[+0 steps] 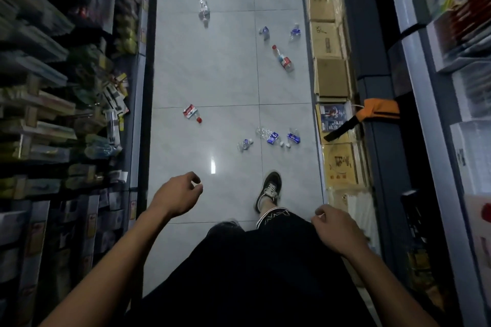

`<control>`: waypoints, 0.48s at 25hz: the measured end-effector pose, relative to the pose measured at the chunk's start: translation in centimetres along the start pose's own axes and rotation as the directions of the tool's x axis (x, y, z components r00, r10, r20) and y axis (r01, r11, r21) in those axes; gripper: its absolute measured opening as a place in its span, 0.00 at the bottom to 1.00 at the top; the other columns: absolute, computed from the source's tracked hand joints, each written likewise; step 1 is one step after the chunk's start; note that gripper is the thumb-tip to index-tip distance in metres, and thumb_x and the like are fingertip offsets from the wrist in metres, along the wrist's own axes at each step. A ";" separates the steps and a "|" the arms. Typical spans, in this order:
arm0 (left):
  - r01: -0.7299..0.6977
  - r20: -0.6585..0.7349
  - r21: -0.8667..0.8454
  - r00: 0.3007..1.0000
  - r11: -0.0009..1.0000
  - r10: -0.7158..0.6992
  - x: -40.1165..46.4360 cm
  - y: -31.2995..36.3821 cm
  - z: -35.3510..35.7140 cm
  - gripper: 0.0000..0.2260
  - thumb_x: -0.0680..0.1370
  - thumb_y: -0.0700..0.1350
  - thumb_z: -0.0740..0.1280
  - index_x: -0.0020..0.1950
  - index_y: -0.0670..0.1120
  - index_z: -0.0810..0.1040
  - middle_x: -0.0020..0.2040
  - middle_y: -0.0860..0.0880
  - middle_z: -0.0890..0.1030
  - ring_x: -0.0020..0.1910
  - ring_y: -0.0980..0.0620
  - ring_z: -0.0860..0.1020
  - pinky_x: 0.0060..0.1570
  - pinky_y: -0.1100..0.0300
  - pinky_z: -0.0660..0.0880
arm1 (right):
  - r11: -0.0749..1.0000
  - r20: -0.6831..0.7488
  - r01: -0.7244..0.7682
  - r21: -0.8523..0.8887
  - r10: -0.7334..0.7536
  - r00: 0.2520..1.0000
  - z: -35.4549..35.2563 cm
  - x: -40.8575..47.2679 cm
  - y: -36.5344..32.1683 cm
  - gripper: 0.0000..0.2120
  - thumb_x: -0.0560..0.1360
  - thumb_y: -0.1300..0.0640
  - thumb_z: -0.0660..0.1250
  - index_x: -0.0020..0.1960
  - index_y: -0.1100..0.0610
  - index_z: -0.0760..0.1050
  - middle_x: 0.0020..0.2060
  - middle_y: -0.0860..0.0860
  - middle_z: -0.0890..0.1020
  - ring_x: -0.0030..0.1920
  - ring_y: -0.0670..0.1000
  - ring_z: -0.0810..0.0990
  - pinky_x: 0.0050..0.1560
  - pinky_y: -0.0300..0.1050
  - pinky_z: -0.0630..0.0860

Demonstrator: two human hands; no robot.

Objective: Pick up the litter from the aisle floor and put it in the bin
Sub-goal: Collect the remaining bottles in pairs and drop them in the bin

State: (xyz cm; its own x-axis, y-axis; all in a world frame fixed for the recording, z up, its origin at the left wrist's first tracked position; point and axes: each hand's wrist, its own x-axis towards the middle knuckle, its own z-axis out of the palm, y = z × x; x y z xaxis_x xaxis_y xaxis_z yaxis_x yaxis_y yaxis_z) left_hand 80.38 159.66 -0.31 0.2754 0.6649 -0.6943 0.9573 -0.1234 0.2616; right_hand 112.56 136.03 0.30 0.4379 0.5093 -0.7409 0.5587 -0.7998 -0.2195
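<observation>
The aisle floor (225, 74) runs between shelves (66, 101) on the left and stacked cartons (330, 77) on the right. Near the person's shoe (269, 190) lie four crushed bottles (273, 138) — a fifth (192, 113) further left. Farther off, four more bottles (283, 60) lie scattered.

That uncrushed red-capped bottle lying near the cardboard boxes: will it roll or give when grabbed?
The red-capped bottle lies on its side on smooth tile, so a nudge would probably roll it. It looks uncrushed and mostly empty, so likely light and fairly firm.
</observation>
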 end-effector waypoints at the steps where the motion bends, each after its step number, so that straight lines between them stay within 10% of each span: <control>1: 0.019 0.008 -0.013 1.000 1.000 -0.019 0.9 1.2 -0.8 0.14 0.80 0.56 0.60 0.61 0.54 0.77 0.51 0.53 0.84 0.47 0.51 0.79 0.43 0.56 0.72 | 1.000 0.006 0.022 -0.003 -0.022 1.000 -1.7 2.1 -0.9 0.13 0.77 0.43 0.60 0.55 0.46 0.78 0.51 0.48 0.82 0.49 0.53 0.80 0.52 0.50 0.80; 12: 0.162 0.095 -0.110 0.984 0.981 -0.152 7.6 2.1 -5.0 0.14 0.80 0.57 0.61 0.61 0.53 0.78 0.51 0.53 0.85 0.50 0.50 0.81 0.48 0.55 0.76 | 0.974 0.049 0.182 -0.135 -0.177 0.983 -12.7 18.8 -13.5 0.20 0.78 0.41 0.60 0.62 0.50 0.78 0.56 0.52 0.84 0.53 0.55 0.81 0.52 0.51 0.78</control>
State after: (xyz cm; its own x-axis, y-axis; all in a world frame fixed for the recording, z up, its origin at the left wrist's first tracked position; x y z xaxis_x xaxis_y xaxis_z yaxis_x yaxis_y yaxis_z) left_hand 84.05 168.19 -1.68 0.1341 0.6029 -0.7864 0.9736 0.0678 0.2180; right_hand 122.20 160.41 -2.67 0.2972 0.6268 -0.7202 0.7190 -0.6433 -0.2632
